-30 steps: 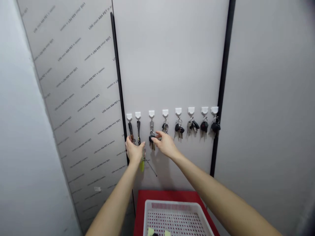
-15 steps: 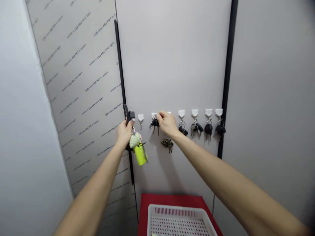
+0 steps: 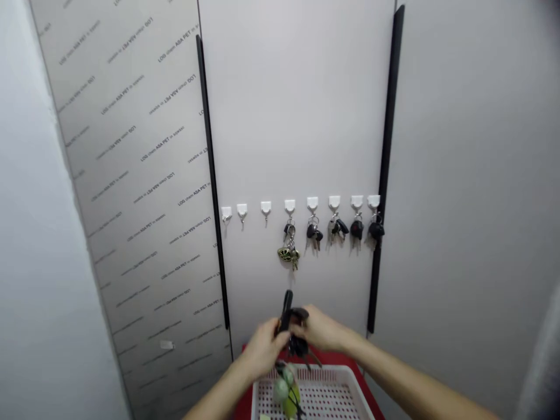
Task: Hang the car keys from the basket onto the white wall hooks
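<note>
Facing the white panel [image 3: 301, 128], we are holding everything above the white basket [image 3: 336, 368], whose raised rim is probably guarding against drops. Our left hand [image 3: 263, 348] is pinching a black strap [image 3: 286, 310] and our right hand [image 3: 322, 329] is pinching dark keys [image 3: 300, 346], green charms [image 3: 280, 389] dangling below; the black edge strip [image 3: 210, 169] is leaving us side room.

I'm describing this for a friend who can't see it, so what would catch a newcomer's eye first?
Probably the row of white hooks across the pale panel, the three leftmost bare and the other five holding keys. Below, the bright red surface under a white basket stands out.
</note>
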Available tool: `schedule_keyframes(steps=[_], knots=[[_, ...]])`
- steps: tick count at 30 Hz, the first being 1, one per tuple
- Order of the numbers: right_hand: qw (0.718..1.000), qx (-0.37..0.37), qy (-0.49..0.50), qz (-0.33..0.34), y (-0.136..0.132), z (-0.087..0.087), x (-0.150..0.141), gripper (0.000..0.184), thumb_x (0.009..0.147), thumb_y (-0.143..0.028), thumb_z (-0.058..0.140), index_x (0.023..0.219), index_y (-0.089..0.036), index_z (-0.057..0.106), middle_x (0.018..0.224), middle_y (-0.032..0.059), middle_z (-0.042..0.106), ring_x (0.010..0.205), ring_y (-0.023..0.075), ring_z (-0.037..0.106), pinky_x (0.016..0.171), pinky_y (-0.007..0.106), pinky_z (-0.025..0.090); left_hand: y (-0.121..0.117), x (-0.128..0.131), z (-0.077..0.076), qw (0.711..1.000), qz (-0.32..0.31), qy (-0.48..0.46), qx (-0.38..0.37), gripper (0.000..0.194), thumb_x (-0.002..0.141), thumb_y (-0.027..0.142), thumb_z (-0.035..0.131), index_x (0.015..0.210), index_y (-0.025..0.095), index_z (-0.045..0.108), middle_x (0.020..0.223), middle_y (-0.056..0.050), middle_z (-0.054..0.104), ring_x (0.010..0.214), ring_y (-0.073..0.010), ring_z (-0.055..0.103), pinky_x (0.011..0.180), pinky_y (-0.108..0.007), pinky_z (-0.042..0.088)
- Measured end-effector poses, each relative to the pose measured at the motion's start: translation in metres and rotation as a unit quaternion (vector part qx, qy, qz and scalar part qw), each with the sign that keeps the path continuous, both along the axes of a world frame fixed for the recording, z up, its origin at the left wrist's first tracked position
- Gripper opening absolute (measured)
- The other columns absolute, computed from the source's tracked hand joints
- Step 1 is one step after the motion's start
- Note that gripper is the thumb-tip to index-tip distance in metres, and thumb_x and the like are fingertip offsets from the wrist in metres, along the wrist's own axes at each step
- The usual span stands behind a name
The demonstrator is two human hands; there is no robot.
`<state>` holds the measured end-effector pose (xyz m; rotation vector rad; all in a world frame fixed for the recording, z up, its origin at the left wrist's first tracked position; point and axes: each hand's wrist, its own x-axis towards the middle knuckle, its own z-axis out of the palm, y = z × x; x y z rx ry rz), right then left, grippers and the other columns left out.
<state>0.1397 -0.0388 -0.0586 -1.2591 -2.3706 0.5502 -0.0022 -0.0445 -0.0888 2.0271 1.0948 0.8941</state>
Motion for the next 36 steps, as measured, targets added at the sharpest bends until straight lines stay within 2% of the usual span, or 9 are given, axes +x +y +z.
schedule_keyframes(steps=[4,7,10,15,20,26,29,32,36], knots=[[0.999,-0.039,0.004,-0.026,-0.005,-0.007,0.015,0.018,0.059,-0.013,0.039,0.062,-0.012,0.057,0.052,-0.0008,0.052,0.046,0.0073,0.041,0.044,0.017,0.032,-0.001,-0.001,-0.012,0.994,-0.025,0.105,-0.026,0.025,0.057,0.018,0.047,0.081,0.019,0.053,0.077,-0.001,0.058,0.072,-0.0156,0.049,0.065,-0.025,0.037],[0.976,0.108,0.117,-0.151,0.003,0.035,0.026,0.025,0.063,-0.019,0.039,0.081,-0.014,0.055,0.077,0.0052,0.057,0.064,0.0121,0.049,0.061,0.023,0.038,0.012,0.004,0.02,0.995,0.057,0.081,0.027,0.038,0.056,0.02,0.048,0.094,0.015,0.047,0.09,-0.007,0.054,0.078,-0.0168,0.048,0.07,-0.028,0.036],[0.897,0.288,0.18,-0.283,0.02,0.081,0.034,0.031,0.064,-0.027,0.041,0.092,-0.016,0.05,0.092,0.008,0.053,0.079,0.0151,0.048,0.07,0.027,0.035,0.034,0.023,0.065,0.98,0.165,-0.012,0.112,0.045,0.06,0.028,0.047,0.101,0.013,0.039,0.099,-0.01,0.048,0.084,-0.0161,0.046,0.074,-0.028,0.034],[0.87,0.292,0.132,-0.375,0.049,0.101,0.035,0.038,0.062,-0.032,0.044,0.097,-0.016,0.046,0.075,0.0075,0.057,0.069,0.0179,0.05,0.062,0.029,0.036,0.061,0.063,0.105,0.945,0.263,-0.02,0.193,0.045,0.057,0.034,0.05,0.098,0.018,0.04,0.091,-0.008,0.052,0.088,-0.0191,0.044,0.072,-0.032,0.034],[0.875,0.268,0.227,-0.334,0.053,0.106,0.044,0.02,0.066,-0.029,0.036,0.073,-0.015,0.05,0.054,0.0011,0.053,0.05,0.0113,0.049,0.05,0.022,0.036,0.071,0.069,0.117,0.96,0.233,-0.03,0.154,0.014,0.064,0.023,0.037,0.067,0.017,0.05,0.063,-0.003,0.054,0.063,-0.0141,0.049,0.059,-0.025,0.036],[0.846,0.334,0.342,-0.238,0.046,0.156,0.045,0.019,0.066,-0.031,0.036,0.073,-0.016,0.045,0.055,-0.0005,0.053,0.05,0.0097,0.049,0.049,0.021,0.037,0.072,0.055,0.167,0.938,0.159,-0.272,0.147,0.012,0.062,0.018,0.035,0.053,0.015,0.041,0.045,0.005,0.04,0.042,-0.0054,0.038,0.044,-0.016,0.031],[0.853,0.337,0.353,-0.186,0.042,0.179,0.035,0.015,0.067,-0.028,0.037,0.073,-0.016,0.043,0.058,-0.001,0.052,0.05,0.0084,0.048,0.049,0.02,0.037,0.062,0.054,0.191,0.94,0.098,-0.305,0.112,0.013,0.063,0.018,0.033,0.051,0.016,0.036,0.041,0.007,0.034,0.035,-0.0035,0.031,0.038,-0.015,0.026],[0.907,0.268,0.301,-0.12,0.03,0.177,0.028,0.01,0.067,-0.024,0.038,0.071,-0.016,0.042,0.051,-0.0033,0.048,0.044,0.0069,0.045,0.045,0.019,0.036,0.047,0.051,0.185,0.977,0.026,-0.202,0.057,0.012,0.061,0.012,0.034,0.05,0.015,0.035,0.038,0.007,0.032,0.032,-0.0029,0.029,0.035,-0.015,0.022],[0.965,0.168,0.194,-0.055,0.005,0.118,0.028,0.008,0.067,-0.022,0.038,0.064,-0.018,0.044,0.05,-0.0033,0.049,0.045,0.0069,0.044,0.045,0.019,0.035,0.028,0.038,0.128,1.0,-0.018,0.02,-0.016,0.012,0.058,0.01,0.032,0.047,0.015,0.037,0.037,0.006,0.035,0.034,-0.0044,0.032,0.037,-0.016,0.025]])
